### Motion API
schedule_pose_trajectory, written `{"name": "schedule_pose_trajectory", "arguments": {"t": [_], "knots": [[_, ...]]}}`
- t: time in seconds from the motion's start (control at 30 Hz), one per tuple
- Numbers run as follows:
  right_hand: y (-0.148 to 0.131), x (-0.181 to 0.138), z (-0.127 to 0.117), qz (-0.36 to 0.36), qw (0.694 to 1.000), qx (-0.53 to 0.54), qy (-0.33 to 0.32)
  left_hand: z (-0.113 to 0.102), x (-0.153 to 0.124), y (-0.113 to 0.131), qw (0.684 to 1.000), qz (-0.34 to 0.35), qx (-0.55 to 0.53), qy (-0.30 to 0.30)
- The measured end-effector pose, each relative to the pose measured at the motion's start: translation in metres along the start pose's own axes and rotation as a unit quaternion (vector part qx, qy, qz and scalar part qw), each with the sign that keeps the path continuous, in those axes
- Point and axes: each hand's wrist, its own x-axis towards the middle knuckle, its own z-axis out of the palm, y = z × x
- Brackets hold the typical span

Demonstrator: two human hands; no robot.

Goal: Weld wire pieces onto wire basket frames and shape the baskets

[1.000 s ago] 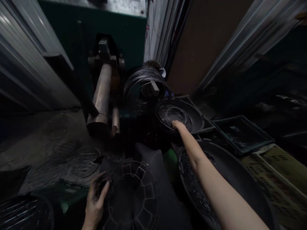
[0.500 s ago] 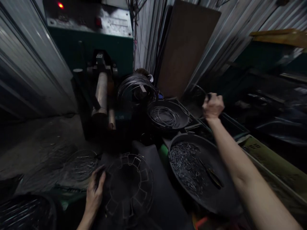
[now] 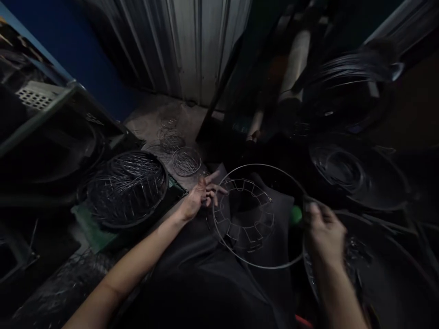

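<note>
A big wire ring (image 3: 258, 165) lies flat on a dark cloth (image 3: 212, 278) over the person's lap, right between the two hands. Inside the ring sits a smaller wire frame (image 3: 244, 215) with a bumpy, up-and-down edge. The left hand (image 3: 202, 196) is at the left side of the ring. Its fingers are spread wide and the tips just touch the wire there. The right hand (image 3: 324, 233) is at the right side of the ring. It is blurry, but its fingers look closed on the ring's right edge, pinching the thin wire. A small green thing (image 3: 295, 214) peeks out just beside that hand. To the left of the lap stands a round black tub (image 3: 103, 219) full of shiny wire pieces. Past it, small wire rings (image 3: 186, 161) lie on the floor near a wavy metal wall (image 3: 192, 45). To the right sits a dark bowl (image 3: 387, 192) with a coil of wire in it. Another dark bowl (image 3: 394, 283) is under the right arm. A big roll of wire (image 3: 346, 87) hangs above them.
</note>
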Motion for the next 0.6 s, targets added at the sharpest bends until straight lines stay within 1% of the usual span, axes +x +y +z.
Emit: {"name": "schedule_pose_trajectory", "arguments": {"t": [0.03,0.1,0.17,0.2,0.27,0.4,0.47,0.6], "knots": [[0.002,-0.007,0.01,0.017,1.0,0.012,-0.01,-0.007,-0.001,-0.009,1.0,-0.015,0.013,0.017],[0.007,-0.014,0.028,0.029,0.999,0.019,-0.037,-0.02,0.001,-0.03,0.99,-0.025,0.12,0.073],[0.012,-0.015,0.042,0.014,0.998,-0.004,-0.063,-0.027,0.006,-0.05,0.962,-0.016,0.245,0.117],[0.015,-0.013,0.046,0.006,0.997,-0.023,-0.071,-0.029,0.008,-0.058,0.946,-0.009,0.297,0.127],[0.021,-0.011,0.048,-0.009,0.994,-0.062,-0.087,-0.029,0.01,-0.07,0.919,-0.003,0.375,0.122],[0.03,-0.007,0.044,-0.031,0.988,-0.104,-0.108,-0.029,0.012,-0.079,0.866,-0.007,0.496,0.069],[0.033,-0.006,0.042,-0.042,0.984,-0.123,-0.123,-0.031,0.012,-0.08,0.854,-0.006,0.518,0.051],[0.04,0.0,0.039,-0.046,0.976,-0.14,-0.159,-0.034,0.01,-0.084,0.844,-0.003,0.534,0.036]]}}
